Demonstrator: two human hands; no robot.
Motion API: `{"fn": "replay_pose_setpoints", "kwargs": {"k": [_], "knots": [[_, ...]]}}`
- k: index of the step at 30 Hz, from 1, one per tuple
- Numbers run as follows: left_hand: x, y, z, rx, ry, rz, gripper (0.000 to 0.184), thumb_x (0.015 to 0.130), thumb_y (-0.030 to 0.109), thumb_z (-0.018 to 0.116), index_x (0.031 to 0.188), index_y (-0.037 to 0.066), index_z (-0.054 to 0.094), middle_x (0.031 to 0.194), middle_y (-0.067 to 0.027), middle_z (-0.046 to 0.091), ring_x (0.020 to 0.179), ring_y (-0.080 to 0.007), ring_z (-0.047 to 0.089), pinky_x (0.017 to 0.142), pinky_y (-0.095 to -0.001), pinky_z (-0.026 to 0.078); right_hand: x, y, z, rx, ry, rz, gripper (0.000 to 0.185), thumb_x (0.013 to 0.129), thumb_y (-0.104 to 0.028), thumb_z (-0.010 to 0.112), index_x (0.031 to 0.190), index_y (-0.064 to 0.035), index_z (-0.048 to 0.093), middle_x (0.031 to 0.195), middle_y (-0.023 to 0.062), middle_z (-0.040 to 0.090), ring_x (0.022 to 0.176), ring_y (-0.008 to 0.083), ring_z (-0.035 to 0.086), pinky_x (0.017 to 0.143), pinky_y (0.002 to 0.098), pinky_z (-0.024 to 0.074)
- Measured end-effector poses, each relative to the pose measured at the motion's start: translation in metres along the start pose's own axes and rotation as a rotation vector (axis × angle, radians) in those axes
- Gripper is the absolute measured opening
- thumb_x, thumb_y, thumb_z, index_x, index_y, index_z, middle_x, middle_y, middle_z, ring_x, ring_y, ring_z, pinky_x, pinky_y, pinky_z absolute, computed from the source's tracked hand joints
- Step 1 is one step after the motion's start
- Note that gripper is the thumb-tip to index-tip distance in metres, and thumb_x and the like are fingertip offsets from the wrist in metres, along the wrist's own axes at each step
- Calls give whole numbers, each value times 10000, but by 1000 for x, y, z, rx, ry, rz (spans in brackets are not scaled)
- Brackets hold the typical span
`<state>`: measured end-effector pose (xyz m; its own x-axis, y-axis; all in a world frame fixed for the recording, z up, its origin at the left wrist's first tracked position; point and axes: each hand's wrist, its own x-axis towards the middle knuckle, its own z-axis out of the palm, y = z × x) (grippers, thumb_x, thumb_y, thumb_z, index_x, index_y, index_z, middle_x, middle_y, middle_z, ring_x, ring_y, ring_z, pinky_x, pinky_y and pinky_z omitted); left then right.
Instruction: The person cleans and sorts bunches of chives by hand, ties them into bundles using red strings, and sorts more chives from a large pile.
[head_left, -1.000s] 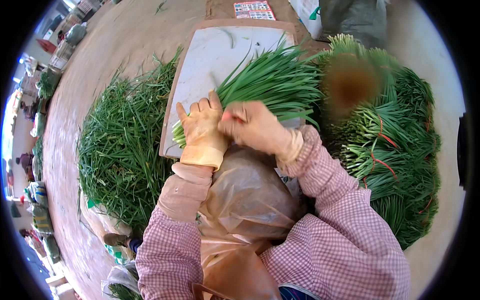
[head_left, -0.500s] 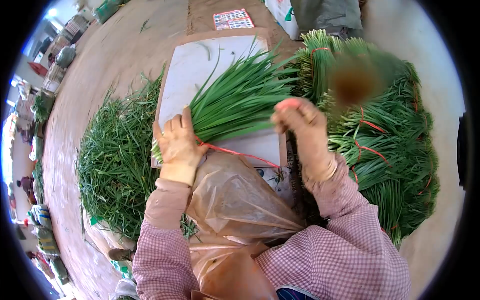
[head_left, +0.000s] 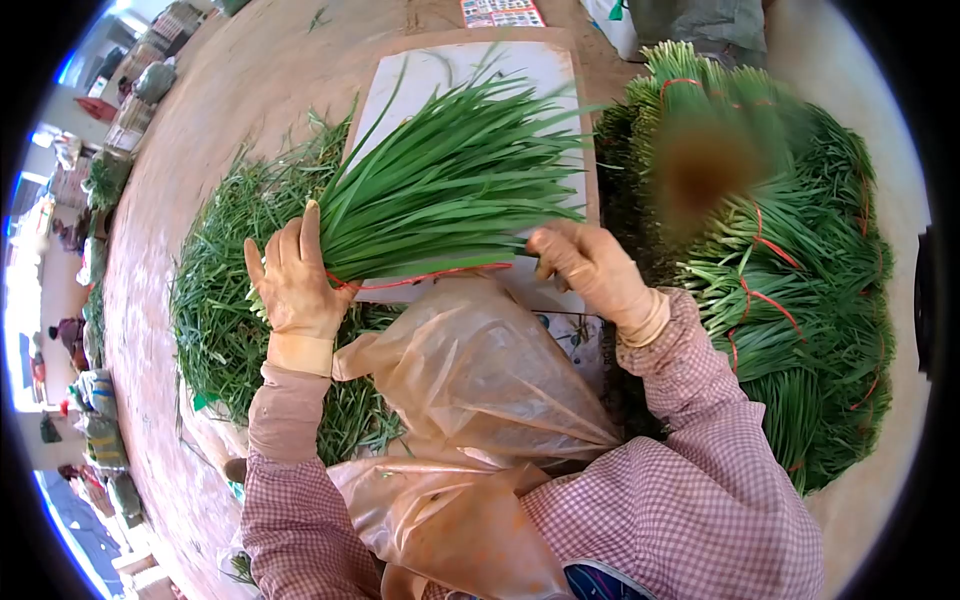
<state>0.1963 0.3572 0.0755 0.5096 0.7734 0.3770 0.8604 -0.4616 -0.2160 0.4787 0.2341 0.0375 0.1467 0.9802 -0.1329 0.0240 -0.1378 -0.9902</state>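
Note:
A bunch of garlic chives (head_left: 460, 170) lies slanted over a white board, its leaf tips to the right. My left hand (head_left: 297, 285), in a stained pale glove, holds the bunch near its stem ends, thumb along the near side. From under that thumb a red tie (head_left: 420, 275) runs right along the near edge of the leaves. My right hand (head_left: 595, 275), also gloved, is closed beside the lower leaf tips. Its fingers are pressed together near a small dark strip; what they hold, if anything, cannot be made out.
Beneath the chives is the white board (head_left: 400, 90) with a brown rim. Loose leaves (head_left: 225, 300) are heaped at the left. Several red-tied chive bunches (head_left: 800, 260) are stacked at the right, partly behind a brown blur. A translucent plastic apron (head_left: 480, 360) covers my lap.
My left hand and the bunch have shifted left relative to the board. My right hand has come lower, and the tie's free end, which hung toward my lap, now stretches nearly level toward it.

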Motion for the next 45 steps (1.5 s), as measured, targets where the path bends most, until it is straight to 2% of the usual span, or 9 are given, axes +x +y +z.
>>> {"fn": "replay_pose_setpoints", "kwargs": {"k": [4,16,22,27,31,33,36,43,45], "knots": [[-11,-12,-15,10,52,-22,1057,462,259,866,1389,131,375,1195,-47,543,1143,-233,503,1058,-567,260,11,-14,28,-75,-180,70,323,917,-304,587,893,15,628,652,65,580,582,121,521,538,277,428],[-91,-90,-77,321,392,24,726,636,272,740,1299,120,487,1206,-26,561,1129,-235,543,1097,-572,106,-34,-81,88,-411,73,-1110,238,764,-51,707,976,-52,599,882,91,653,767,277,630,676,341,511],[-130,-119,-118,497,589,34,449,755,67,660,1169,215,567,1144,51,615,1108,-188,553,1118,-567,29,-24,-104,150,-898,-349,-754,916,700,-266,762,1429,-44,252,1189,244,512,1015,373,573,879,443,469],[-156,-133,-171,585,817,-298,494,813,239,665,1277,158,518,1376,-88,468,1327,-275,365,1125,-497,-66,-37,-65,227,-183,-226,-764,680,710,-94,718,1324,-45,431,1198,204,568,1060,321,592,881,360,484],[-224,-96,-190,33,883,-658,990,750,490,715,1458,13,213,1497,-228,221,1388,-349,234,1143,-459,93,-51,-55,252,130,-216,-850,622,685,37,673,1273,-60,496,1127,174,609,994,345,609,825,360,499],[-256,-73,-164,-1375,848,-642,1016,730,518,732,1454,20,221,1497,-206,230,1376,-357,246,1130,-471,194,-61,-37,253,-3,-162,-892,584,702,-1,665,1264,-62,517,1055,153,622,944,341,620,783,369,506],[-262,-61,-135,-2071,987,-451,887,758,482,726,1403,16,334,1411,-196,389,1291,-330,391,1095,-461,305,-72,-18,256,-273,-388,-1207,525,717,-157,685,1221,-69,566,1069,133,605,910,317,608,783,379,491],[-304,-76,-70,-2059,1206,-1110,531,835,393,676,1173,-1,564,1084,-115,646,969,-244,626,885,-408,521,-102,0,243,-593,-820,-1036,678,748,-213,727,1357,-119,444,1125,208,580,1020,338,574,845,403,466],[-314,-79,-65,-1971,1190,-1191,542,850,438,634,1183,14,578,1101,-116,644,1006,-254,606,940,-401,473,-97,-31,214,-613,-1058,-742,480,759,-207,734,1183,-36,589,828,144,644,727,262,622,695,349,500]]}}
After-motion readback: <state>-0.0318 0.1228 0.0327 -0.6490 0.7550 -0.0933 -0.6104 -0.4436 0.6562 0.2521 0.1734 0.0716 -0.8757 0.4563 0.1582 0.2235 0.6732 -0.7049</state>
